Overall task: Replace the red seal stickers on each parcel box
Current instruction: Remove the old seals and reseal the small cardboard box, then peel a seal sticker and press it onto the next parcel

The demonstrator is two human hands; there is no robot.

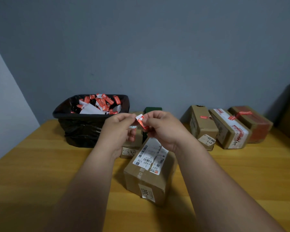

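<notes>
pinching a red seal sticker [141, 122] between both hands, raised above the wooden table [40, 164]. left hand [118, 127] gripping the sticker's upper left corner with thumb and forefinger, remaining fingers curled under. right hand [162, 127] clamped on the sticker's right side, fingers bent around it. sticker partly white at the top, red below, hanging crumpled between the two grips.

lying just under the hands, a brown parcel box [149, 171] with a white shipping label on top and a smaller label on its near face. partly hidden behind the left hand, a second small box [130, 148]. standing behind that, a dark green box [153, 110], mostly covered.

sitting at the back left against the grey wall, a bin lined with a black bag [84, 124], filled with red stickers and white backing scraps. lined up at the back right, three more boxes [228, 128], each carrying a red sticker across its top.
</notes>
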